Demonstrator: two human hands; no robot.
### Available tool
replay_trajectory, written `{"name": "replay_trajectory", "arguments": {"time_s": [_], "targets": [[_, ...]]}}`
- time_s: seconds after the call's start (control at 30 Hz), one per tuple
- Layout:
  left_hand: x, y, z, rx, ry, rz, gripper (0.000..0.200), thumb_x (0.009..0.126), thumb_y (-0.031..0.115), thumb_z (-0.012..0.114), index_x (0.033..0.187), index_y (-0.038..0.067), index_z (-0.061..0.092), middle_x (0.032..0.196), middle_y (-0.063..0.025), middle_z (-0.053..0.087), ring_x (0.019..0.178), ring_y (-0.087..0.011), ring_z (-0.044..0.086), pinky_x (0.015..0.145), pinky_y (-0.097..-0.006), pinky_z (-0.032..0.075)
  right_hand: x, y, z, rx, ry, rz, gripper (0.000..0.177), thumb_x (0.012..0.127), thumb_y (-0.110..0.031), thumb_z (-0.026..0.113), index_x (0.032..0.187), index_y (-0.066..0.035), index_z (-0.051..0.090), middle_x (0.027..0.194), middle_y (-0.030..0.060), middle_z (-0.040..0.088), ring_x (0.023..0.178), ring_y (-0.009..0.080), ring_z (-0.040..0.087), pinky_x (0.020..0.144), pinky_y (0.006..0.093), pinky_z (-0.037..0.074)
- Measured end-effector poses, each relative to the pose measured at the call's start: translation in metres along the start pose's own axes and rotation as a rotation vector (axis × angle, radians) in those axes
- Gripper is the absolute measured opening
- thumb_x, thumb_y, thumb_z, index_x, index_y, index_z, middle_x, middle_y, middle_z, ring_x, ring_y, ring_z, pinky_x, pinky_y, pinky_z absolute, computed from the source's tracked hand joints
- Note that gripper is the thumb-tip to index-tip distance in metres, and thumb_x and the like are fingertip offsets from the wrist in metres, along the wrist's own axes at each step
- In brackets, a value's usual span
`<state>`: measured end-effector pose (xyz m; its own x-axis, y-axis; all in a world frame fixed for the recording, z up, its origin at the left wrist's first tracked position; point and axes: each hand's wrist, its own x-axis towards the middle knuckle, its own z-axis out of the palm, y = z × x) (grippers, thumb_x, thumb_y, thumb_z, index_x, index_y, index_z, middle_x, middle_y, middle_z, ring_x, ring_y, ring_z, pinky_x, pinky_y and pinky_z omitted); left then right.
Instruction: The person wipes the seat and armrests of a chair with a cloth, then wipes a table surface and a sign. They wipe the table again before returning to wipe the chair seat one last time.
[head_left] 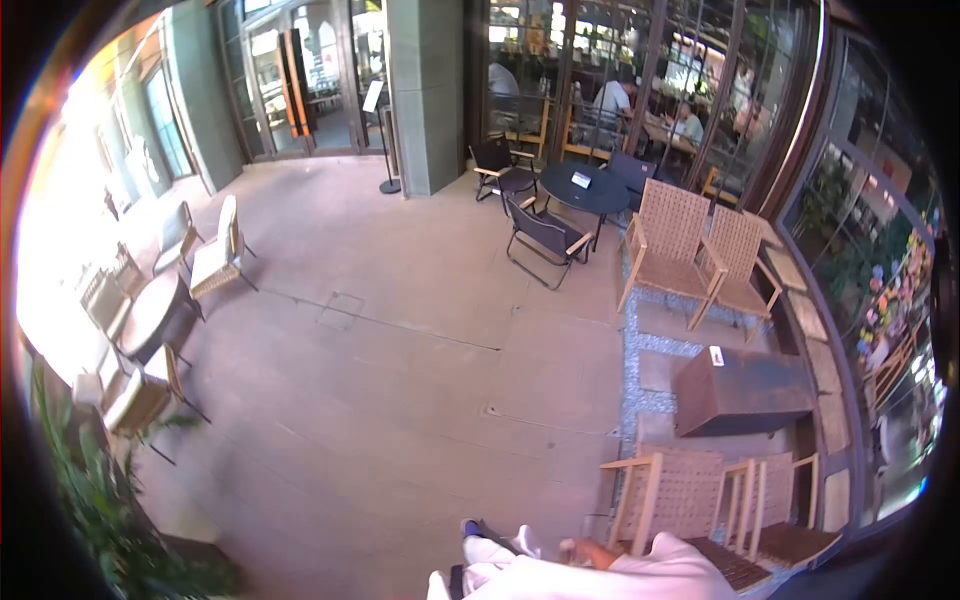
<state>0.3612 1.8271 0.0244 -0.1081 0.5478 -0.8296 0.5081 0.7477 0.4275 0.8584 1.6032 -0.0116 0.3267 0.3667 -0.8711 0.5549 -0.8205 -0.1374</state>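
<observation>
At the bottom edge, my right hand (590, 552) comes out of a pale sleeve (685, 572) and lies in front of my body, close to my light clothing. Its fingers are small and blurred, so their pose and anything in them cannot be made out. My left hand does not show; only pale cloth is seen on that side. A dark shoe (470, 527) pokes out beyond the clothing on the paved floor (400, 420). Just right of my right hand stands a woven chair (675, 490) with wooden arms.
A black round table (575, 190) with dark folding chairs stands ahead. Woven chairs and a dark low box table (745, 392) line the right. At left are a round table (152, 312), chairs and plants (105, 500). Glass doors (310, 75) are at the back; people sit behind windows.
</observation>
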Motion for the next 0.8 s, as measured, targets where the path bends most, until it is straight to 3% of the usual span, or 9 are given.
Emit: {"name": "replay_trajectory", "arguments": {"time_s": [0.1,0.17,0.2,0.43,0.53,0.57,0.63,0.77,0.8], "targets": [[0.025,0.086,0.002,0.121,-0.053,-0.022,0.029,0.096,0.027,0.057,0.118,0.007,0.057,0.089,-0.0097,0.07,0.071,-0.0217,0.067,0.06,-0.0358,0.054,0.055,-0.11,-0.096,0.092,0.214,-0.397,0.044,0.077,-0.042,0.07,0.109,-0.012,0.07,0.095,0.0157,0.072,0.09,0.0257,0.071,0.077,0.0386,0.054],[0.046,0.135,-0.006,0.116,-0.046,-0.046,0.03,0.096,0.026,0.057,0.118,0.007,0.057,0.09,-0.0099,0.07,0.071,-0.0222,0.068,0.061,-0.0361,0.054,0.023,-0.217,-0.197,0.15,0.236,-0.406,0.039,0.078,-0.04,0.067,0.103,-0.01,0.071,0.086,0.0182,0.071,0.078,0.028,0.07,0.068,0.0402,0.053],[0.057,0.159,-0.014,0.105,-0.04,-0.052,0.03,0.096,0.026,0.057,0.118,0.007,0.057,0.09,-0.01,0.07,0.072,-0.0224,0.068,0.061,-0.0363,0.055,0.072,-0.248,-0.214,0.086,0.285,-0.32,0.036,0.078,-0.038,0.066,0.097,-0.008,0.071,0.082,0.0186,0.071,0.073,0.0305,0.07,0.064,0.0416,0.053],[0.184,0.255,-0.098,0.093,0.033,-0.095,0.032,0.095,0.025,0.057,0.12,0.006,0.056,0.091,-0.0107,0.07,0.074,-0.024,0.068,0.063,-0.0376,0.055,0.171,-0.451,-0.365,0.312,0.512,-0.327,0.046,0.083,-0.041,0.068,0.114,-0.008,0.067,0.092,0.0187,0.073,0.086,0.031,0.072,0.074,0.0406,0.056],[0.282,0.304,-0.154,0.187,0.096,-0.049,0.033,0.094,0.024,0.057,0.12,0.005,0.056,0.092,-0.011,0.07,0.075,-0.0247,0.068,0.063,-0.0381,0.056,0.209,-0.481,-0.38,0.244,0.32,-0.124,0.038,0.081,-0.029,0.061,0.112,-0.009,0.068,0.094,0.017,0.073,0.083,0.0296,0.072,0.071,0.0394,0.056],[0.301,0.34,-0.17,0.208,0.112,-0.038,0.033,0.094,0.024,0.057,0.121,0.005,0.056,0.092,-0.0111,0.069,0.075,-0.025,0.069,0.064,-0.0383,0.056,0.215,-0.482,-0.374,0.394,0.435,-0.133,0.042,0.078,-0.034,0.065,0.109,-0.007,0.07,0.1,0.0215,0.07,0.095,0.0332,0.07,0.077,0.0449,0.054],[0.332,0.418,-0.182,-0.015,0.087,-0.147,0.037,0.093,0.024,0.057,0.125,0.004,0.053,0.096,-0.0136,0.07,0.078,-0.0285,0.069,0.067,-0.042,0.057,0.217,-0.49,-0.392,0.333,0.393,0.05,0.052,0.075,-0.038,0.066,0.118,-0.009,0.068,0.109,0.0201,0.07,0.107,0.0347,0.067,0.089,0.0437,0.054],[0.39,0.602,-0.208,0.097,-0.011,-0.138,0.033,0.096,0.027,0.053,0.121,0.006,0.057,0.094,-0.0139,0.071,0.076,-0.0268,0.07,0.062,-0.0423,0.056,0.229,-0.475,-0.394,0.449,0.205,0.277,0.055,0.071,-0.043,0.071,0.113,-0.007,0.07,0.109,0.0183,0.071,0.106,0.0298,0.068,0.088,0.0408,0.054],[0.411,0.648,-0.206,0.1,-0.007,-0.082,0.034,0.096,0.027,0.054,0.122,0.006,0.056,0.094,-0.0142,0.071,0.076,-0.027,0.07,0.062,-0.0427,0.056,0.206,-0.493,-0.413,0.429,0.12,0.279,0.044,0.072,-0.039,0.071,0.107,-0.013,0.072,0.104,0.0152,0.072,0.104,0.0306,0.068,0.087,0.0411,0.054]]}}
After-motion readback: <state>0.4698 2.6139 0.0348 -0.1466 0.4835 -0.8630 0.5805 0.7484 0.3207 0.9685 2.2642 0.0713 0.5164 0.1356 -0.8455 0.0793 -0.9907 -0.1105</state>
